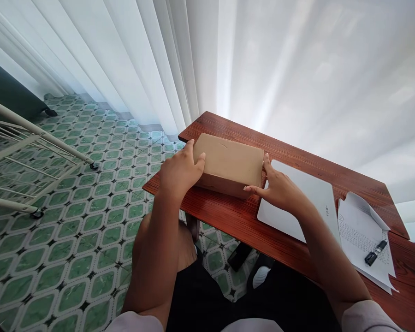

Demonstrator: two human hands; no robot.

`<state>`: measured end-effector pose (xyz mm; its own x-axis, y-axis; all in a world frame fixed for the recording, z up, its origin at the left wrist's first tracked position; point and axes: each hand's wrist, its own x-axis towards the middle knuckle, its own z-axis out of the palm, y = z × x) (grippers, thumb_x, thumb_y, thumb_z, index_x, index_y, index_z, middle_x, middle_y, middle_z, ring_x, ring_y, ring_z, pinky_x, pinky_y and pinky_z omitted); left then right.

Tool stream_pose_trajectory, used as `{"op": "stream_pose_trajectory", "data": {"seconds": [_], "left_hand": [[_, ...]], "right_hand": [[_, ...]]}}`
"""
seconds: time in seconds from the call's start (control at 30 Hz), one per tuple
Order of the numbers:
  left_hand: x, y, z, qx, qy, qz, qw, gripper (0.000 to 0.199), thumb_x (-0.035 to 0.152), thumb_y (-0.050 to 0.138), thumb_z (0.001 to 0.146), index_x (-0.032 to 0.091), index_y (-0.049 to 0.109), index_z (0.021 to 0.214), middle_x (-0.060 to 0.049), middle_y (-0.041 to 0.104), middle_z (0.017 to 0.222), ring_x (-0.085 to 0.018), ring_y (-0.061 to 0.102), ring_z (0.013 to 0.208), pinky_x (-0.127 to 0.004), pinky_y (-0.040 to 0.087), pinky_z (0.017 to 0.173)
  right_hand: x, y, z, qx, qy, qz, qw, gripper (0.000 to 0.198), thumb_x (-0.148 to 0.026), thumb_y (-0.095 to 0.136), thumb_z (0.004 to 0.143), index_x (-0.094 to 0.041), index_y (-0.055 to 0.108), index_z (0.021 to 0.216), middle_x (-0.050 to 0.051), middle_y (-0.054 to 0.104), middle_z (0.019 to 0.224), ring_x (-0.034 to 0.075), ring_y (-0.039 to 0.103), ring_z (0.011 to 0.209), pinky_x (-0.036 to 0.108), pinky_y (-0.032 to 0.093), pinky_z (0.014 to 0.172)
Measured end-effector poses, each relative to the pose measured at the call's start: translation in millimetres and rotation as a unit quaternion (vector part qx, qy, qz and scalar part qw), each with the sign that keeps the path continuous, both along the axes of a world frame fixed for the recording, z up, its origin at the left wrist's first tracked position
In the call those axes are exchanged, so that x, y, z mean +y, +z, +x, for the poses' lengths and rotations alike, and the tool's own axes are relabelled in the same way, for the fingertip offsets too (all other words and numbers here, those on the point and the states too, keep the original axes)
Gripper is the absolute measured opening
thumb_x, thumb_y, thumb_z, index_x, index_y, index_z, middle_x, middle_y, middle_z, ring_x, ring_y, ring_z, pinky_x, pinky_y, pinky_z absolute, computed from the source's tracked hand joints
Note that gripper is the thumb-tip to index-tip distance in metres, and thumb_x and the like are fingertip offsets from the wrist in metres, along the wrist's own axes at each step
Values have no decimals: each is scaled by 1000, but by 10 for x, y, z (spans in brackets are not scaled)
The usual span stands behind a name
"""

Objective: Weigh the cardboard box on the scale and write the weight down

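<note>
A closed brown cardboard box [232,159] rests on the reddish wooden table [224,207], near its left end. My left hand [181,168] grips the box's left end, thumb on the top edge and the other fingers partly hidden behind it. At the opposite end, my right hand [280,186] has its thumb against the near side and its fingers at the right edge. Both hands hold the box between them. Just right of the box lies a flat silver laptop [297,198], shut, partly under my right forearm.
Papers [361,233] with handwriting and a curled corner lie right of the laptop, a black marker [376,252] on top. A white wheeled rack [38,157] stands on the green tiled floor [100,230] at left. White curtains [131,55] hang behind the table.
</note>
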<state>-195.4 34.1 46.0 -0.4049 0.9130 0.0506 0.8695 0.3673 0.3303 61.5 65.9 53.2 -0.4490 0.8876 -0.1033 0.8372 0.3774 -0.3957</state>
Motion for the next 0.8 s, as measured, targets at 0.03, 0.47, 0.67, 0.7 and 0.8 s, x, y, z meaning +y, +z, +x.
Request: {"op": "stream_pose_trajectory", "data": {"seconds": [0.03,0.47,0.67,0.7,0.8], "left_hand": [[4,-3,1,3,0,-6,1000,66,50,33,97,19,38,155,-17,59,138,-42,59,119,-56,47,98],[-1,47,76,16,-2,-26,1000,64,44,30,99,14,39,155,-21,61,134,-45,60,118,-58,48,96],[20,59,89,18,-3,-39,999,63,42,29,99,13,38,155,-22,59,136,-44,59,119,-57,47,97],[26,61,93,19,-3,-42,999,63,42,29,100,13,37,155,-22,59,136,-44,59,120,-57,47,97],[39,75,116,24,-1,-49,998,63,41,30,99,12,37,154,-22,58,137,-43,59,120,-56,47,98]], "right_hand": [[2,-2,0,-9,2,-1,1000,117,-73,60,84,-12,-2,164,21,59,139,40,63,112,42,51,79],[-49,31,-38,-55,21,-3,998,102,-65,58,91,-15,7,164,16,72,105,36,67,91,37,48,69],[-58,10,-64,-43,21,2,999,108,-60,66,88,-10,5,164,14,74,99,35,68,92,37,48,72],[-60,1,-69,-44,20,4,999,109,-58,67,88,-9,5,163,14,74,100,35,68,94,37,49,73],[-63,-31,-80,-46,19,12,999,106,-56,66,90,-7,6,163,16,74,103,36,68,97,39,50,76]]}}
